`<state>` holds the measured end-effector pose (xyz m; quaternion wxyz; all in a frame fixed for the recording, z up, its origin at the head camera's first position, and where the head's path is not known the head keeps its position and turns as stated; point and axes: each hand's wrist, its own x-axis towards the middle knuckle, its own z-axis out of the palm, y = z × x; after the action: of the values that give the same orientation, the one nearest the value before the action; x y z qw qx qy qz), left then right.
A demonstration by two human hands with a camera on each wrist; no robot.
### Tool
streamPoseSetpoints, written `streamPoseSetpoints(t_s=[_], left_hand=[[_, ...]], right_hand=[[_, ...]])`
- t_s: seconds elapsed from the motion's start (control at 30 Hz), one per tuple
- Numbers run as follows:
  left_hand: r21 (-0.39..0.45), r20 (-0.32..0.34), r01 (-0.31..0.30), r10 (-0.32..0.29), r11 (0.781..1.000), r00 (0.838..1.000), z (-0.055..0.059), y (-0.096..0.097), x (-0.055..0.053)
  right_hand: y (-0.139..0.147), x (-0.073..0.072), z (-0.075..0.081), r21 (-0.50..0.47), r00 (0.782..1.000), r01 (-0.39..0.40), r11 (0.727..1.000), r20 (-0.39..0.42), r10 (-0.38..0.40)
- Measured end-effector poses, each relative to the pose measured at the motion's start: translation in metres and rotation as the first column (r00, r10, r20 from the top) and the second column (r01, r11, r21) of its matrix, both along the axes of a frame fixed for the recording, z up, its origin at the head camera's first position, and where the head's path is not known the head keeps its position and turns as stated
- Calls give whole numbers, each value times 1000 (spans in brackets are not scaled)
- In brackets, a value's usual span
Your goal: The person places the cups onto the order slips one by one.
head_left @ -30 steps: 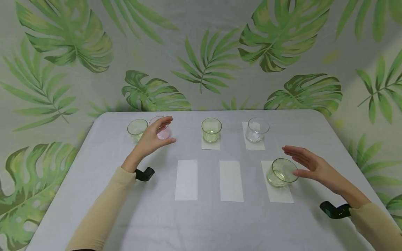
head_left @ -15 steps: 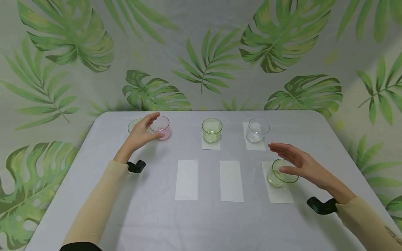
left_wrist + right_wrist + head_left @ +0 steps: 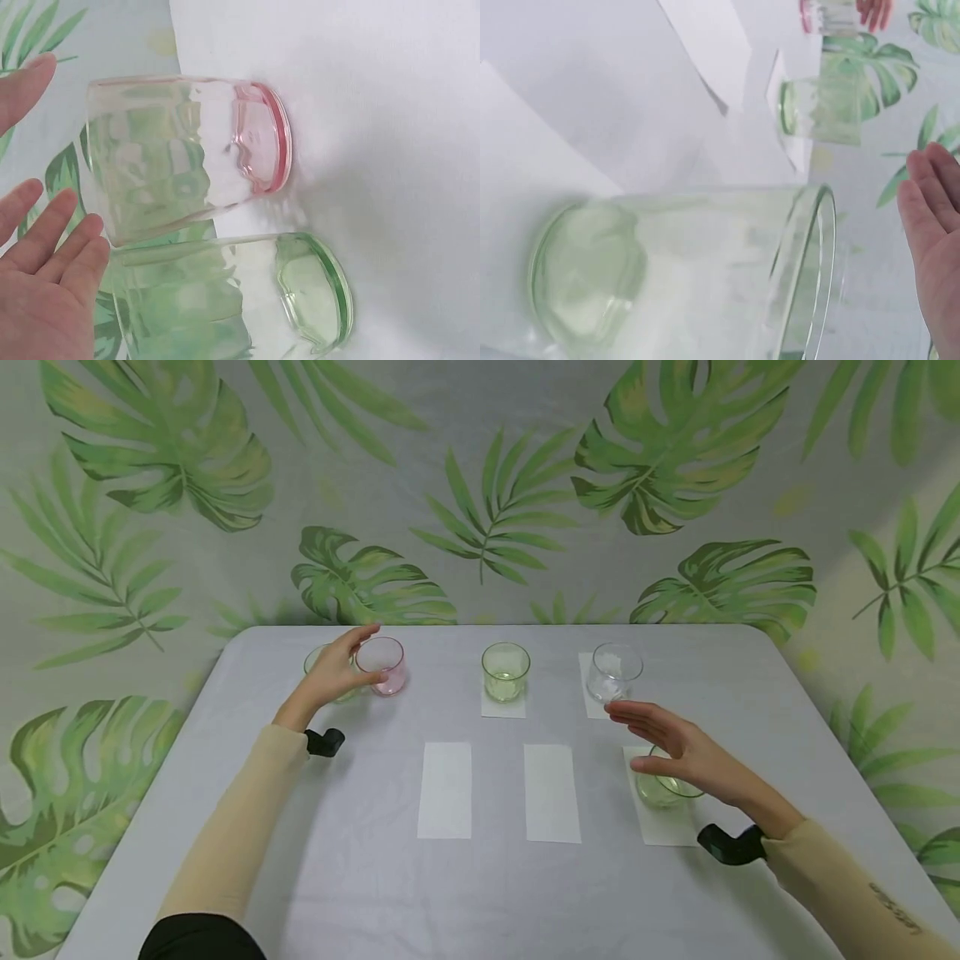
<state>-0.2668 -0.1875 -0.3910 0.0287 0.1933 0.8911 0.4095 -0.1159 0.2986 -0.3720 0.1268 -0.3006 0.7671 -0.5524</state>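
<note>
The left hand (image 3: 326, 677), fingers loosely spread and released, stands beside the ripple-walled pink glass (image 3: 187, 154), upright on white cloth (image 3: 375, 877), seemingly a reach whose next move calls for a gentle close, while the right hand (image 3: 686, 752), straight-fingered and holding nothing, hovers near a smooth green-tinted glass (image 3: 675, 262) on flat paper (image 3: 667, 828).

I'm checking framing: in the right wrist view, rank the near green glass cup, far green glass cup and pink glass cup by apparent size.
Largest: near green cup
Far green cup
Smallest: pink cup, partly cropped
</note>
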Motion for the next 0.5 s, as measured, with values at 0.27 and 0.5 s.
streamPoseSetpoints(t_s=[0.27,0.5], left_hand=[[-93,7,22,-22,995,1000,-2,-1,-7],[-140,12,44,-43,989,999,-1,0,-11]], right_hand=[[-18,-3,-6,2,999,-8,1000,42,8],[-33,-3,-15,5,998,-13,1000,66,12]])
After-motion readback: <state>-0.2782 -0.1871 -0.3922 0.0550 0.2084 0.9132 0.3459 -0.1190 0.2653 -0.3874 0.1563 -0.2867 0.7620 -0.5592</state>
